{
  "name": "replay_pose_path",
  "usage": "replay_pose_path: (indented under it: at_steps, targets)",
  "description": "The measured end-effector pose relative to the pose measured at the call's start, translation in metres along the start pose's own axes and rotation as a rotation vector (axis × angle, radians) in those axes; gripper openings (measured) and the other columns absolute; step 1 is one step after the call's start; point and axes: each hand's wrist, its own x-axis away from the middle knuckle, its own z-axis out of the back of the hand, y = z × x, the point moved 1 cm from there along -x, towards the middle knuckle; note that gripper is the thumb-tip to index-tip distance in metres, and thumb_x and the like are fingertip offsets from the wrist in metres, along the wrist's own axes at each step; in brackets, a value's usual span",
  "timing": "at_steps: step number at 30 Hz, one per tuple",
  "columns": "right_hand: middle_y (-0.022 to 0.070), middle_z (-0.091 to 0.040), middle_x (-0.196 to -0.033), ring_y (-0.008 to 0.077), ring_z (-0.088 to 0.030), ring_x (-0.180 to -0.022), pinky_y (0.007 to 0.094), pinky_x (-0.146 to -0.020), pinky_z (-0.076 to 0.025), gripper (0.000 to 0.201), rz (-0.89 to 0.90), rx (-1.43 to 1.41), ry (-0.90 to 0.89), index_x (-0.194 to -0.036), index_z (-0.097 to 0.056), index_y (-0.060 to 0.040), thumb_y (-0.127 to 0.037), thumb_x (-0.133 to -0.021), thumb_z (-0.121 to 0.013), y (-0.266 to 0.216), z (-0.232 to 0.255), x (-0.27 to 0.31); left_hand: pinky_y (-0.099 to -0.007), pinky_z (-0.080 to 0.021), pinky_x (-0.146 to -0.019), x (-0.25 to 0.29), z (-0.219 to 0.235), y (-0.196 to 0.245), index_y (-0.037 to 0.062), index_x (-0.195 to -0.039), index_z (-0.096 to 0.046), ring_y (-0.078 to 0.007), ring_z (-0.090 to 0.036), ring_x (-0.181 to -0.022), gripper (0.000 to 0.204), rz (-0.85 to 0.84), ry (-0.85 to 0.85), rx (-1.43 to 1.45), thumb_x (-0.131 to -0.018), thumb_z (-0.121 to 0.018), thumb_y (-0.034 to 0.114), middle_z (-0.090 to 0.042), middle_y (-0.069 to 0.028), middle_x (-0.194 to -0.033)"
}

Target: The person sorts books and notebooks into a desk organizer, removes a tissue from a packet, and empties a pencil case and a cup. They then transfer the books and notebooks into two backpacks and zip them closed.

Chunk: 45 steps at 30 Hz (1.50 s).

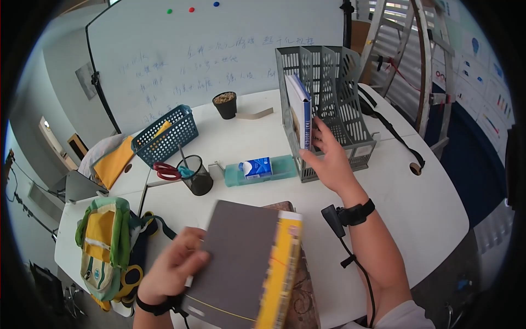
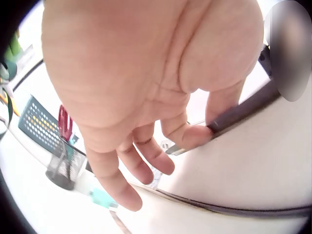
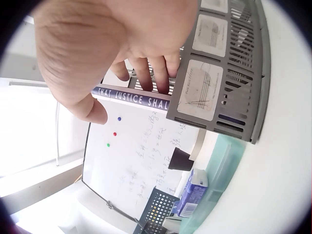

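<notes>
My left hand (image 1: 174, 266) pinches the side edge of a grey book (image 1: 235, 252) with a yellow spine, thumb and index finger at its dark edge in the left wrist view. The grey book overlaps a brown patterned book (image 1: 302, 296) on the table. My right hand (image 1: 329, 159) holds a white-and-blue book (image 1: 298, 107) that stands upright in the left slot of a grey file rack (image 1: 359, 156). In the right wrist view, the thumb lies on one side of the lettered spine (image 3: 131, 97) and the fingers on the other.
Left of the rack lie a teal case (image 1: 282, 167) and a blue packet (image 1: 256, 168). A mesh pen cup (image 1: 198, 183) with red scissors, a blue basket (image 1: 167, 137), a potted plant (image 1: 226, 107) and a green-yellow backpack (image 1: 104, 247) stand further left. A black strap (image 1: 392, 129) lies at right.
</notes>
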Motion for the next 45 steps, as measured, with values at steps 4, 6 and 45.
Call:
replay_pose_path:
  at_steps: [4,6,45]
  targets:
    - [0.0232,-0.064,-0.146,0.0320,-0.064,-0.135,0.0416,-0.112,-0.050,0.094,0.005,-0.009,-0.086,-0.169,-0.028,-0.0033,-0.021,-0.093,-0.080,0.003,0.006,-0.004,-0.0287,-0.051,-0.101,0.000,0.025,-0.016,0.0049,-0.136,-0.050,-0.0142,-0.064,-0.112,0.045,0.145,0.147,0.230,-0.101,-0.073,0.023,-0.063,-0.0088,-0.128]
    - [0.0234,-0.061,-0.149,0.0306,-0.061,-0.137,0.0410,-0.113,-0.050,0.095,0.002,-0.050,0.000,-0.170,-0.024,-0.0042,-0.019,-0.094,-0.079,-0.012,0.006,0.001,-0.0285,-0.051,-0.101,0.005,0.028,-0.018,0.0034,-0.143,-0.047,-0.0154,-0.065,-0.113,0.056,0.155,0.125,0.177,-0.100,-0.075,0.026,-0.064,-0.0095,-0.129]
    - [0.0039,-0.060,-0.103,0.0140,-0.067,-0.091,0.0313,-0.085,-0.057,0.047,-0.089,-0.773,0.329,-0.132,-0.055,-0.0046,-0.026,-0.095,-0.075,-0.047,0.114,-0.009,-0.0517,-0.014,-0.134,-0.254,-0.071,0.114,0.0089,-0.172,-0.024,-0.0369,-0.013,-0.166,0.107,-0.372,-0.309,-0.437,-0.100,-0.004,0.086,-0.010,-0.0156,-0.181]
